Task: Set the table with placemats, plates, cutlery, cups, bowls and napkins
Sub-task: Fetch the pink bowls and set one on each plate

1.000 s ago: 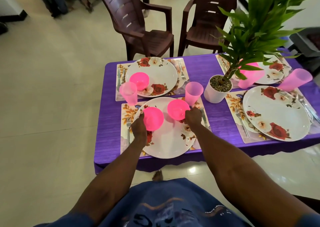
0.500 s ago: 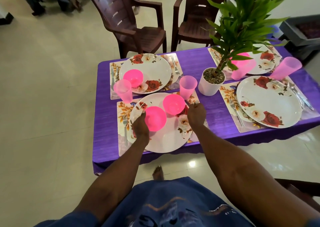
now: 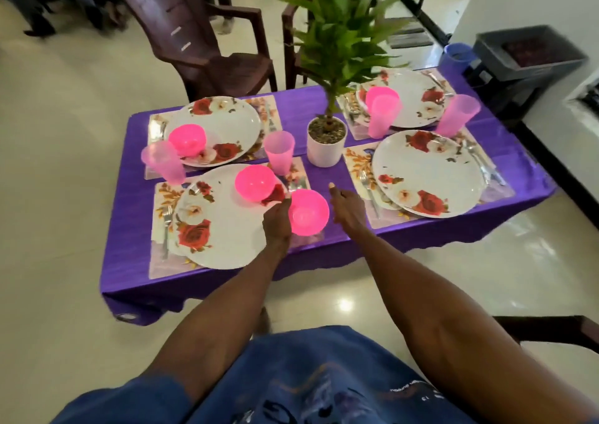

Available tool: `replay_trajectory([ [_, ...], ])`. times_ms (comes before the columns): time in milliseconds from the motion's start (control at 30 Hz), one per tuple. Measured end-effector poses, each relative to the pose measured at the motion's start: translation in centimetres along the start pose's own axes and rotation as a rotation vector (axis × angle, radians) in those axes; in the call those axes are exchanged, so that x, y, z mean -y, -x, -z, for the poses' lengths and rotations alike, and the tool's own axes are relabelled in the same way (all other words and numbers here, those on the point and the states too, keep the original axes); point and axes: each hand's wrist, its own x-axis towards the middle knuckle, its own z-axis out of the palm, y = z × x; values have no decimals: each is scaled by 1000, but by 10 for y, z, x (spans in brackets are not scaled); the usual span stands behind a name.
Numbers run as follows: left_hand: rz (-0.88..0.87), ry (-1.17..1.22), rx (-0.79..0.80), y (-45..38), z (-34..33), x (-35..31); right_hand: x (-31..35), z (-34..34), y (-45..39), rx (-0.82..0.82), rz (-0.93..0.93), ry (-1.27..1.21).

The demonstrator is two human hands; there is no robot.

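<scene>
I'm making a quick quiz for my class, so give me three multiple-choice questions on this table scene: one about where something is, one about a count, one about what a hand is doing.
1. Where does the potted plant stand?
A. On the purple cloth between the place settings
B. On a chair
C. On a plate

2. How many flowered plates are on the table?
A. Two
B. Four
C. Six

3. What is the left hand doing?
A. Resting flat on the cloth
B. Lifting a fork
C. Holding a pink bowl

Answers:
1 A, the white pot sits on the cloth mid-table.
2 B, one plate lies on each of four placemats.
3 C, its fingers grip the bowl's side while the right hand holds nothing.
</scene>
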Motion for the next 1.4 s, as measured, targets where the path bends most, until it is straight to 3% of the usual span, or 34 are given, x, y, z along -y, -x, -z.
replay_trajectory([
  [367,25,27,69,60,-164,-23,-67,142,-20,58,26,101],
  [667,17,-82,269,24,-260,-51,-81,207,-98,-75,-57,104],
  [800,-4,-136,229,-14,-299,-53,-85,234,-146,-114,-87,128],
  [1100,-32,-291,184,-50,-326,-58,-80,253,-220,-106,-145,138],
  [1400,33,-288,114,-50,-334,-64,-82,260,-263,-65,-157,132],
])
